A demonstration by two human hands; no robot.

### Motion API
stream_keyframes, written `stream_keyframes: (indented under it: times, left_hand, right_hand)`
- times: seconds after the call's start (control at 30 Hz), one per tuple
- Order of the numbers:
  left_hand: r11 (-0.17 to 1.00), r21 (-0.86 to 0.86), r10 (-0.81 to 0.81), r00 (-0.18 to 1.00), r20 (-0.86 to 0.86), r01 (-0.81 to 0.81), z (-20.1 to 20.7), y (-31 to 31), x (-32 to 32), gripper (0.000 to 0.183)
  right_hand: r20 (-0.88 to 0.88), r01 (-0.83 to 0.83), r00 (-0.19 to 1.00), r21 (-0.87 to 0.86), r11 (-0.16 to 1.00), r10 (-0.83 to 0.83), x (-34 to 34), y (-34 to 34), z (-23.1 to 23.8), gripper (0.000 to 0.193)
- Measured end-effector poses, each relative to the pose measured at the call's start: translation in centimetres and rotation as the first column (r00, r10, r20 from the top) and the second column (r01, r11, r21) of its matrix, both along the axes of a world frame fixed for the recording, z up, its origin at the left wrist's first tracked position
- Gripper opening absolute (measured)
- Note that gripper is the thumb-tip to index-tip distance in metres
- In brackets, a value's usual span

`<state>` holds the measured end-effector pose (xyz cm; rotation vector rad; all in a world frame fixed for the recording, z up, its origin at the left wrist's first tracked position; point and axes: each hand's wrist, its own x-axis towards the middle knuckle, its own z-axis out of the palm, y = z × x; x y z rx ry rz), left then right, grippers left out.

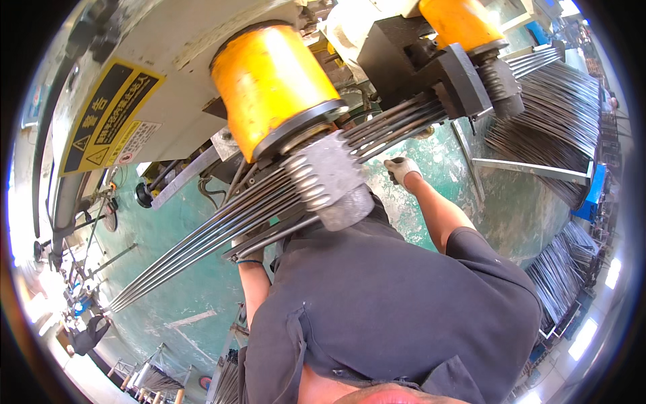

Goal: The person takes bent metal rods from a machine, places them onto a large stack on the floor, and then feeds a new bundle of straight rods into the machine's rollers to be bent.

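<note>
A bundle of several long metal rods runs slantwise across the machine, from far lower left to upper right. Over it sits a grey ribbed block below a yellow cylinder. My left hand is at the near side of the bundle, by a short metal bar; rods and bar cover most of it, so its fingers are hidden. Wearing a pale glove, my right hand hangs over the green floor, right of the ribbed block. Its fingers are loosely bent and apart, with nothing visible in them.
A second yellow cylinder and dark clamp block stand at upper right. Beyond them, a metal rack bears many rods; another rod stack lies lower. A yellow-black warning sign is on the machine housing at left.
</note>
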<state>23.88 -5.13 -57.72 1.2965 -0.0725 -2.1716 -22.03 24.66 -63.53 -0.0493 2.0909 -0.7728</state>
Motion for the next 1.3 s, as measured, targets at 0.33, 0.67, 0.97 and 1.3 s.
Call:
stream_keyframes:
  times: [0.33, 0.67, 0.97, 1.3]
  left_hand:
    - [0.97, -0.238, -0.018, 0.985, 0.172, 0.059, 3.7, -4.2, -1.2, 0.037]
    - [0.919, -0.356, -0.254, 0.947, -0.198, 0.172, 6.6, -2.2, 3.2, 0.033]
    - [0.666, -0.73, -0.204, 0.905, -0.375, -0.152, 18.8, -2.1, 6.5, 0.038]
    - [0.722, -0.602, 0.203, 0.936, -0.286, -0.341, 25.9, -0.8, 2.8, 0.054]
  right_hand:
    - [0.082, 0.239, 0.971, -0.419, 0.876, -0.225, 4.7, -2.1, 12.0, 0.038]
    - [-0.023, 0.108, 0.884, -0.962, 0.251, -0.467, 2.1, -11.6, 20.6, 0.049]
    - [0.813, 0.781, 0.573, -0.579, -0.235, -0.102, 4.8, -17.4, 29.9, 0.012]
    - [0.843, 0.825, 0.538, -0.526, -0.208, 0.002, 4.5, -17.2, 29.8, 0.013]
